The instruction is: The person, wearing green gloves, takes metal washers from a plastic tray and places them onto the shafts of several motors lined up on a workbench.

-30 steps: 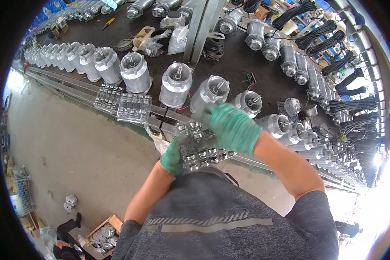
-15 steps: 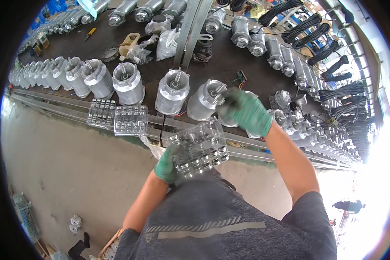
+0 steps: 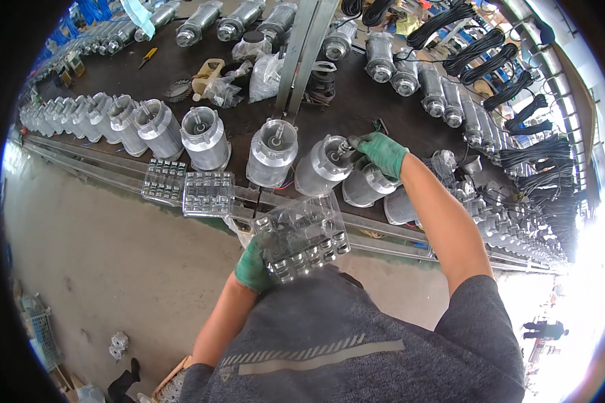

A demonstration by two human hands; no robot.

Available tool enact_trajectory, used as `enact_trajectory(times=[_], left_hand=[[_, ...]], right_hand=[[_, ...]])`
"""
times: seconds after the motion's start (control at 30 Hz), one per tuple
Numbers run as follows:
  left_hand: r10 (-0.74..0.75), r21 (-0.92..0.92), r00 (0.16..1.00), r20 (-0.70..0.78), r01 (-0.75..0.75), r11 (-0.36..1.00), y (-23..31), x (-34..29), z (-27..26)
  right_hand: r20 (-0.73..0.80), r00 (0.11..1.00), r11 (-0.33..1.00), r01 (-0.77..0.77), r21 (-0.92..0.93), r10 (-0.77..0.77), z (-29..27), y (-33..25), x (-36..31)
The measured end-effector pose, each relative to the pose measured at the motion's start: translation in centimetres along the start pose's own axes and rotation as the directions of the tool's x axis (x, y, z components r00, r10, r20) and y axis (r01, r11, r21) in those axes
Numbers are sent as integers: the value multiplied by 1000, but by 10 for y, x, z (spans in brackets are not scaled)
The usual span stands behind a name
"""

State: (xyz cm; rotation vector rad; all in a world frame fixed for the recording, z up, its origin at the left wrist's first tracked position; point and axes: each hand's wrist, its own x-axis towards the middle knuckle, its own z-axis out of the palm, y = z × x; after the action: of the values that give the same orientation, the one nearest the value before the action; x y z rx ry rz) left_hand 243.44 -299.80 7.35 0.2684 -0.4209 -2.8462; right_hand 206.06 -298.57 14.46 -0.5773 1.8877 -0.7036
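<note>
My left hand (image 3: 252,265), in a green glove with dark fingertips, grips the edge of a clear plastic tray (image 3: 306,225). Small shiny ring-shaped metal parts sit in the tray's near pockets; its far pockets look bare. My right hand (image 3: 383,154), gloved the same way, is closed at the tip of the shaft of an open-topped silver motor housing (image 3: 318,173). Whatever its fingers pinch there is too small to make out. That housing leans slightly to the right. An upright housing (image 3: 272,158) stands to its left, and another housing (image 3: 368,185) lies under my right wrist.
Two filled clear trays (image 3: 208,195) rest at the bench's metal edge (image 3: 363,243). A row of motor housings (image 3: 158,131) runs left, with more at right. A metal post (image 3: 302,57) rises from the dark bench. Beyond are a beige jug (image 3: 207,77), plastic bags (image 3: 265,77) and coiled black cables (image 3: 444,25).
My right hand, blurred before, has moved up and away to the leaning housing's shaft and steadied. The tray in my left hand has shifted slightly left. The whole view has tipped a little.
</note>
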Motion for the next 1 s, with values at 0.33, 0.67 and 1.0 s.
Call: enact_trajectory(times=[0.33, 0.67, 1.0], left_hand=[[85, 44, 996, 8, -86, 995, 4, 17, 7], [121, -82, 991, -48, -125, 989, 4, 31, 0], [264, -73, 964, -42, -266, 961, 6, 17, -3]], right_hand=[[263, 876, 99, 328, -940, -405, 2, -33, 1], [349, 896, -65, 345, -937, -276, 27, -39, 15], [202, 936, 7, 213, -977, -288, 43, -48, -1]])
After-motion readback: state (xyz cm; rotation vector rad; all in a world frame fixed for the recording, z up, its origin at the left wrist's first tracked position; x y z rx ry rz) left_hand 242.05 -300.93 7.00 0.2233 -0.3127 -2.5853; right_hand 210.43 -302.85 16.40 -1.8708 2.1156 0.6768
